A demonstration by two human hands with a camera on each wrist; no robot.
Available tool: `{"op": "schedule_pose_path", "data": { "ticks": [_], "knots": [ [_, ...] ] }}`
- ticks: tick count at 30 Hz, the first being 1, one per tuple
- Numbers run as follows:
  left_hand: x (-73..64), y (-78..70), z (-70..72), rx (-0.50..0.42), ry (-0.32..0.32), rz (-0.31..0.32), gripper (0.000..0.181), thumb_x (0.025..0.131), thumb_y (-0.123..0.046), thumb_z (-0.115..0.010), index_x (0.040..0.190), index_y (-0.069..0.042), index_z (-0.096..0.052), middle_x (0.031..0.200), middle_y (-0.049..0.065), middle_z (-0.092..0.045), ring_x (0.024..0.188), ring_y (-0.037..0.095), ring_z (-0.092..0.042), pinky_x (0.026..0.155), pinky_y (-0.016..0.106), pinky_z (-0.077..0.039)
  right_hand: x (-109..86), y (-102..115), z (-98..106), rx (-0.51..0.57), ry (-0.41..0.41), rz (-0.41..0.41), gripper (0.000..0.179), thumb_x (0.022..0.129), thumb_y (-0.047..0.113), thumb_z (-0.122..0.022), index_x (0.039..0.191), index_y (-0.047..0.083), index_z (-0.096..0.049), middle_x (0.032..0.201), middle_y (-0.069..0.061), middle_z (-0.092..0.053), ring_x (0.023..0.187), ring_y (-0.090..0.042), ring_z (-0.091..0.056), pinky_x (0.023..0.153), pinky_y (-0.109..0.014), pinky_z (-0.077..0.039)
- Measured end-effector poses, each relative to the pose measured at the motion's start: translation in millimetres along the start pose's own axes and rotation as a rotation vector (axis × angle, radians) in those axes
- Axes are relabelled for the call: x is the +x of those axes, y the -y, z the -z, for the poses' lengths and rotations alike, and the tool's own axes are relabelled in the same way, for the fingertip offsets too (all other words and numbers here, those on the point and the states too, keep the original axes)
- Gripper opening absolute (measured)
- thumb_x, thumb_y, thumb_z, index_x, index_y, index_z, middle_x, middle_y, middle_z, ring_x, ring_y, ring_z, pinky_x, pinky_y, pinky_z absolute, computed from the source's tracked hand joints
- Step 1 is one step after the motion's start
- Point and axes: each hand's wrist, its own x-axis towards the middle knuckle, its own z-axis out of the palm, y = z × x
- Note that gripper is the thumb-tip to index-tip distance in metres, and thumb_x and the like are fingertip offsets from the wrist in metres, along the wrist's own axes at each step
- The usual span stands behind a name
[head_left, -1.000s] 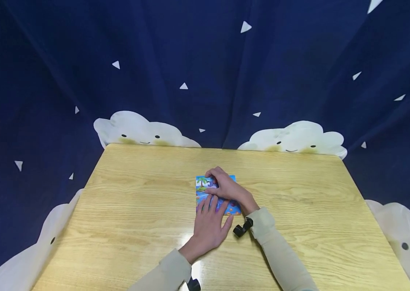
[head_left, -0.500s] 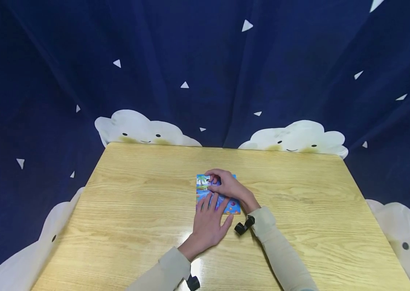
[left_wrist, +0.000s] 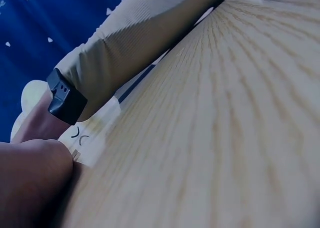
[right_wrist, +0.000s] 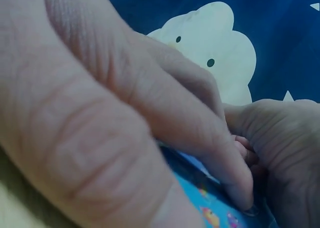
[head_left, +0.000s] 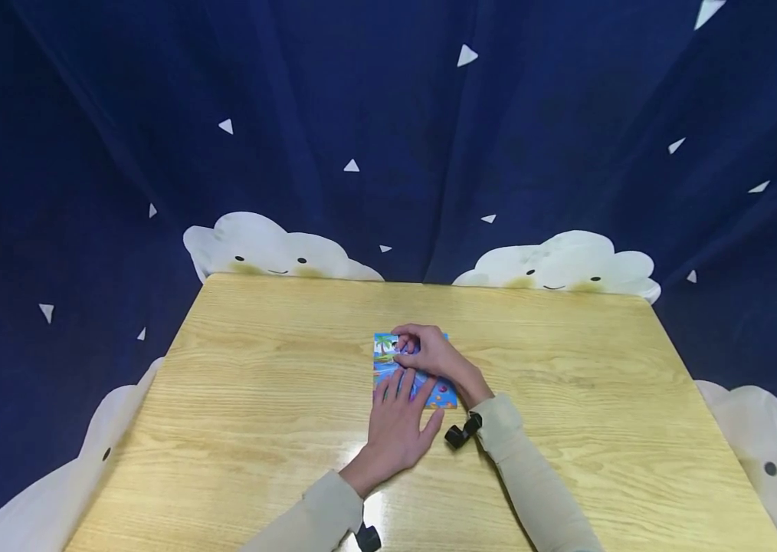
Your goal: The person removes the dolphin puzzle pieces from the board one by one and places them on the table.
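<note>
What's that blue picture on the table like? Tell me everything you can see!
The blue picture is thin, almost square and brightly printed, with a palm tree in its far left corner and orange shapes along its near edge. It lies flat on the table. The left hand rests straight fingers on it; the right hand bends over its far part, hiding much. Card or wood? I can't tell.

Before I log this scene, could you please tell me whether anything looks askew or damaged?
Nothing stands out: the picture lies on the table, with no visible spill or damage, though the left hand and right hand hide much of it.
</note>
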Motion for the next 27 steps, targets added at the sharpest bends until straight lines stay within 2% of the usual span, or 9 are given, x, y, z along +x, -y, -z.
{"op": "schedule_pose_path", "data": {
  "ticks": [6,11,20,27],
  "knots": [
    [1.0,-0.6,-0.6,0.014,-0.039,-0.018,0.059,0.108,-0.056,-0.038,0.158,-0.028,-0.048,0.164,0.014,-0.040,0.154,0.035,-0.030,0.120,0.054,-0.024,-0.6,-8,0,-0.076,-0.056,0.115,0.040,0.083,0.012,-0.087,0.120,0.001,-0.074,0.091,-0.001,-0.068,0.078,-0.010,-0.059,0.074,-0.027,-0.052],
    [0.2,-1.5,-0.1,0.013,-0.058,-0.032,0.058,0.107,-0.055,-0.041,0.155,-0.026,-0.050,0.161,0.014,-0.042,0.151,0.035,-0.033,0.118,0.055,-0.025,-2.2,-12,0,-0.120,-0.084,0.160,0.043,0.081,0.017,-0.088,0.121,0.004,-0.076,0.096,-0.002,-0.064,0.077,-0.010,-0.056,0.072,-0.026,-0.050],
    [-0.2,-1.5,-1.6,0.013,-0.025,-0.015,0.060,0.107,-0.058,-0.037,0.158,-0.028,-0.048,0.163,0.012,-0.041,0.153,0.035,-0.030,0.121,0.054,-0.023,-3.4,-12,1,-0.111,-0.082,0.137,0.044,0.081,0.019,-0.088,0.121,0.006,-0.076,0.102,-0.003,-0.066,0.081,-0.014,-0.057,0.072,-0.026,-0.049],
    [-1.2,-2.6,0.1,-0.003,-0.049,-0.017,0.059,0.107,-0.056,-0.040,0.156,-0.026,-0.049,0.163,0.014,-0.039,0.153,0.039,-0.030,0.120,0.055,-0.023,-3.4,-14,3,-0.085,-0.102,0.140,0.044,0.079,0.019,-0.089,0.119,0.006,-0.077,0.105,-0.003,-0.068,0.088,-0.017,-0.061,0.077,-0.030,-0.052]
  ]
}}
